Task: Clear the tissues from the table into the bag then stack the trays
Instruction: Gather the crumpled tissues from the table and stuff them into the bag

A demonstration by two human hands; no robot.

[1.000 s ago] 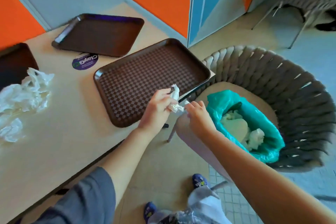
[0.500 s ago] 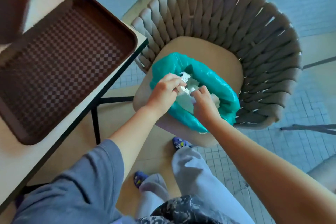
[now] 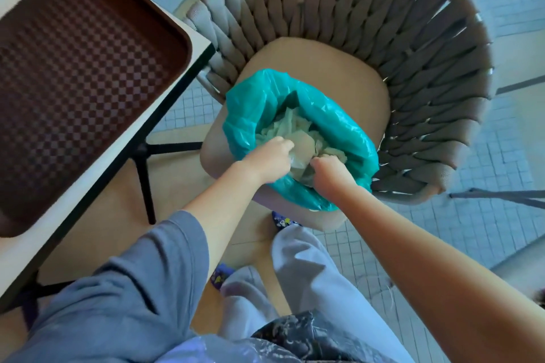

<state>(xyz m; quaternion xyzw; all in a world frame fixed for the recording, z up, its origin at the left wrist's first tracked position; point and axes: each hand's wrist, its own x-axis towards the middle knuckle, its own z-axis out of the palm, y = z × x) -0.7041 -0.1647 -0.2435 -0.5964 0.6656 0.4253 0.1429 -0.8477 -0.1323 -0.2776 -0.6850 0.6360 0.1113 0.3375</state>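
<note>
A teal plastic bag stands open on a chair seat, with crumpled white tissues inside it. Both my hands reach down into its mouth. My left hand has its fingers curled over a bit of white tissue at the near side of the opening. My right hand is balled beside it, knuckles up, on the same tissue; its fingertips are hidden in the bag. A brown checkered tray lies on the light table at the left.
The bag sits on the beige seat of a chair with a woven grey back. Black table legs stand between the table and the chair. My legs and feet are below, on the tiled floor.
My hands carried the tissue from the tray's edge over to the bag and have sunk lower into its mouth. The view swung right, away from the other trays and tissues.
</note>
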